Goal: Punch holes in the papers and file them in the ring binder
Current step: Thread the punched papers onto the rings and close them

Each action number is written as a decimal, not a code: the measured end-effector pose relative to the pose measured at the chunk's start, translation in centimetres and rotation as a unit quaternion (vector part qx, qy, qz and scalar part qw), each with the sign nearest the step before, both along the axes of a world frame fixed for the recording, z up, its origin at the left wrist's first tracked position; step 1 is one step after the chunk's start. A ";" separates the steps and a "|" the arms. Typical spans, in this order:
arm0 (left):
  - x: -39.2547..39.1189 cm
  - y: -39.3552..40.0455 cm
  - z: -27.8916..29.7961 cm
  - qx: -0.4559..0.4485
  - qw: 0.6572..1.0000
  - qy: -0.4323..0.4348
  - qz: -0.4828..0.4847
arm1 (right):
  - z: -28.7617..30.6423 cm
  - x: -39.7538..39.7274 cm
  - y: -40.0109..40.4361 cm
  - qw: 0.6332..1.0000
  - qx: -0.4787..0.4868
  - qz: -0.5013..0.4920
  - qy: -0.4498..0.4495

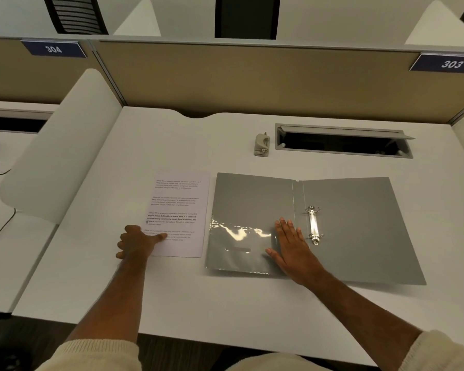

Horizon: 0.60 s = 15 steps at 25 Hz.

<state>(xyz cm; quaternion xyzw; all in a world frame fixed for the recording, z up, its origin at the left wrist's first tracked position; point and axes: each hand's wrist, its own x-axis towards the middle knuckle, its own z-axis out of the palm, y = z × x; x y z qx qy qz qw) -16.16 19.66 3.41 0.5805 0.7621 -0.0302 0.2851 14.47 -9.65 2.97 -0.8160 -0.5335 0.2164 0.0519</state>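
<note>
Pinching papers (178,214) at near-left corner with left hand (137,243); lying lengthwise away, hole punch (262,144) sitting far beyond; right hand (292,246) spreading flat on ring binder (359,226).

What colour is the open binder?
Grey, with shiny metal rings; the binder shows in the head view.
</note>
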 end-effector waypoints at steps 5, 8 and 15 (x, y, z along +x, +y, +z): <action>-0.2 1.2 -0.3 -0.039 0.999 0.021 -0.028 | 0.1 0.1 0.1 1.000 0.002 -0.003 0.001; -0.6 2.0 -1.0 -0.046 0.998 0.023 -0.045 | -0.1 0.2 0.2 1.000 0.011 -0.007 0.008; -2.4 3.5 -4.5 -0.037 0.997 -0.037 -0.050 | 0.1 0.3 0.0 1.000 0.014 -0.012 0.015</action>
